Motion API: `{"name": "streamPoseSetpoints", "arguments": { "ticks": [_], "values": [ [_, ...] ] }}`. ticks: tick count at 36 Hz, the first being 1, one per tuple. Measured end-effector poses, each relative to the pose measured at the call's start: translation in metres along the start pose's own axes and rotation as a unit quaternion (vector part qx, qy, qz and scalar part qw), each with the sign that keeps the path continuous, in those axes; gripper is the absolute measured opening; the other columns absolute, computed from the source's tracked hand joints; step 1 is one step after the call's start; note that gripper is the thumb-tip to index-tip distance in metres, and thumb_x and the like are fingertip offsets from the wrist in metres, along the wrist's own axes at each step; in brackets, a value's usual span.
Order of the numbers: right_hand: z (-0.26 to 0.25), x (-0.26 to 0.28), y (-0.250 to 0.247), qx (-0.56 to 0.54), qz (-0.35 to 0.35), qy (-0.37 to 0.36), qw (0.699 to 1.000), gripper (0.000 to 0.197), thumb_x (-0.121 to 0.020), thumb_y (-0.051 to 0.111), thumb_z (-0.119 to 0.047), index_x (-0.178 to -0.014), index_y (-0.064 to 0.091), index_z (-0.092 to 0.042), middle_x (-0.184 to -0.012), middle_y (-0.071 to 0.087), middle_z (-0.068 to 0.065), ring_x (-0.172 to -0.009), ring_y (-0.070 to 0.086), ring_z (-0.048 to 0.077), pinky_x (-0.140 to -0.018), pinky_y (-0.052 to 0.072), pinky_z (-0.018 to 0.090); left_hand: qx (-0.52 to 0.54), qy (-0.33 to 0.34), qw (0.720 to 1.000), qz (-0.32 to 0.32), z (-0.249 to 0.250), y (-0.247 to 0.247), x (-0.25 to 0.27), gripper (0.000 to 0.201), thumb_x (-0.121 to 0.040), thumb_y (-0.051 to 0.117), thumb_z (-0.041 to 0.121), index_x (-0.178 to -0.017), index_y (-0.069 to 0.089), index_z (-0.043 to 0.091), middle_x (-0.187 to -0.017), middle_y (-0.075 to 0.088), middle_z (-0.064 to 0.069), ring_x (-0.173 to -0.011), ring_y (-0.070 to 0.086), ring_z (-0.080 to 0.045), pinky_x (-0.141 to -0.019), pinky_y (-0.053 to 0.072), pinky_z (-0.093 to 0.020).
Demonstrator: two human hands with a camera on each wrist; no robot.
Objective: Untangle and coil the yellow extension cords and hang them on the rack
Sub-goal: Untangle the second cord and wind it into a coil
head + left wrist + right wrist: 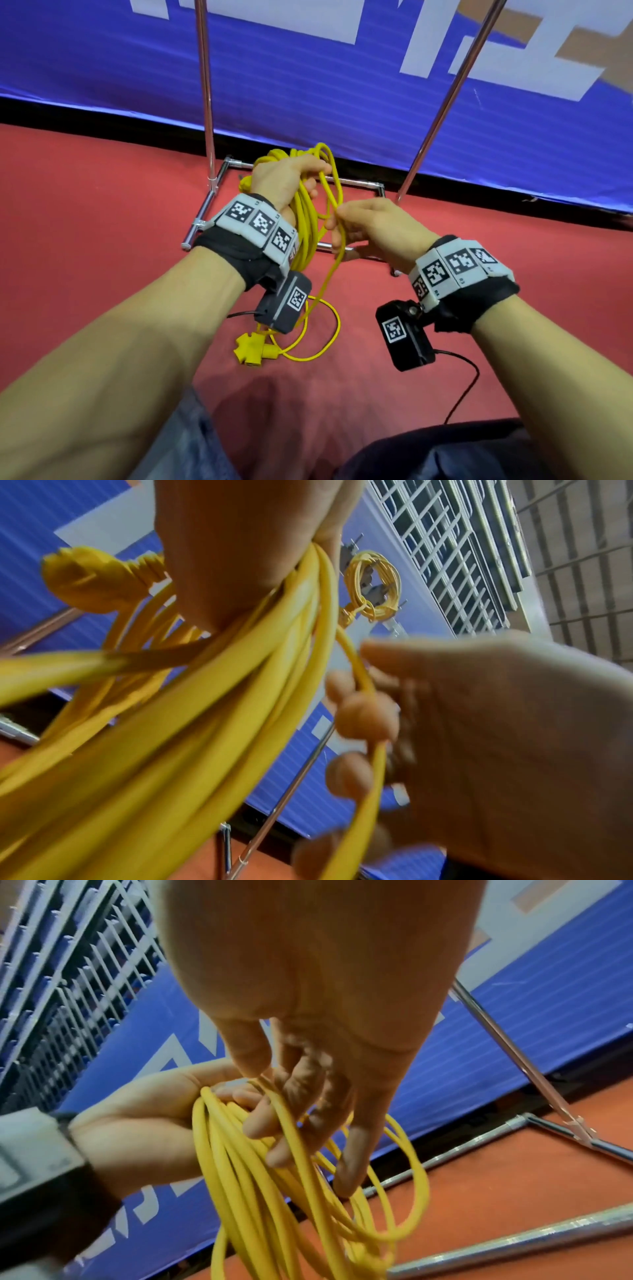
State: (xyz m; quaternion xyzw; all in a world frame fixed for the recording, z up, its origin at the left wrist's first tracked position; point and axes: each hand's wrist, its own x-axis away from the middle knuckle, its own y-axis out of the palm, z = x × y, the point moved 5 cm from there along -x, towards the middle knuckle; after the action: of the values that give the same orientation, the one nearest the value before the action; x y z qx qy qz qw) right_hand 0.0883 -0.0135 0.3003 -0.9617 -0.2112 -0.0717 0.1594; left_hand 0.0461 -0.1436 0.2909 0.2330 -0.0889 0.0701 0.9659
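My left hand [310, 180] grips a bundle of loops of the yellow extension cord [303, 219] in front of the rack. One yellow plug [89, 580] sticks out behind that hand. My right hand [337, 222] sits just right of the coil, its fingers [366, 718] curled round a single strand. From there the loose tail drops to the red floor and ends at a yellow socket block [250, 349]. A second yellow cord coil [373, 585] hangs high on the rack in the left wrist view.
The chrome rack has two upright poles [207, 102] and a floor frame [202, 212] right behind my hands. A blue banner [308, 85] backs it. A metal grille [455, 547] rises beyond. My knees [445, 455] are at the bottom edge, and a black cable [462, 394] trails on the floor.
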Motion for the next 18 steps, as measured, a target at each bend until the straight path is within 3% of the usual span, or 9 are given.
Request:
{"name": "streamPoseSetpoints", "arguments": {
  "ticks": [2,7,10,13,18],
  "values": [
    [0.005,0.004,-0.001,-0.014,-0.02,0.003,1.0,0.017,-0.099,0.044,-0.005,-0.092,0.059,-0.006,-0.072,0.059,0.007,-0.068,0.058,0.017,-0.066,0.055,0.03,0.018,0.016,1.0,0.017,0.005,-0.007,-0.003,0.01,-0.078,0.066,-0.002,-0.07,0.064,0.003,-0.081,0.055,-0.018,-0.034,0.04,-0.009,-0.039,0.035,-0.017],
    [0.002,0.004,-0.009,0.057,0.02,-0.058,0.997,0.021,-0.101,0.042,-0.004,-0.098,0.06,0.007,-0.07,0.057,0.009,-0.064,0.055,0.02,-0.059,0.049,0.019,0.02,0.038,0.999,0.027,0.013,-0.015,-0.006,0.012,-0.081,0.066,0.001,-0.07,0.065,0.0,-0.075,0.052,-0.015,-0.034,0.038,-0.009,-0.041,0.033,-0.02],
    [-0.009,0.001,-0.012,0.068,0.057,-0.108,0.99,0.022,-0.101,0.045,-0.007,-0.092,0.063,0.001,-0.063,0.056,0.006,-0.057,0.052,0.017,-0.052,0.042,0.019,0.001,0.018,1.0,-0.008,0.008,-0.015,-0.006,0.018,-0.085,0.068,0.01,-0.067,0.069,0.006,-0.074,0.057,-0.012,-0.036,0.039,-0.009,-0.041,0.035,-0.02],
    [-0.017,-0.005,-0.015,0.06,0.079,-0.131,0.986,0.024,-0.1,0.049,-0.012,-0.086,0.066,-0.004,-0.058,0.058,0.004,-0.052,0.053,0.015,-0.05,0.04,0.023,-0.036,0.0,0.998,-0.058,-0.002,-0.003,0.004,0.014,-0.086,0.067,0.013,-0.075,0.063,0.006,-0.076,0.059,-0.013,-0.035,0.039,-0.008,-0.039,0.034,-0.02],
    [-0.013,-0.009,-0.01,0.061,0.065,-0.095,0.991,0.037,-0.1,0.049,-0.028,-0.082,0.065,0.0,-0.056,0.059,0.007,-0.056,0.057,0.025,-0.056,0.046,0.03,-0.029,-0.025,0.995,-0.089,-0.013,0.005,0.004,0.016,-0.077,0.069,0.009,-0.086,0.065,-0.003,-0.044,0.046,-0.003,-0.045,0.041,-0.016,-0.051,0.036,-0.029]
  ]
}}
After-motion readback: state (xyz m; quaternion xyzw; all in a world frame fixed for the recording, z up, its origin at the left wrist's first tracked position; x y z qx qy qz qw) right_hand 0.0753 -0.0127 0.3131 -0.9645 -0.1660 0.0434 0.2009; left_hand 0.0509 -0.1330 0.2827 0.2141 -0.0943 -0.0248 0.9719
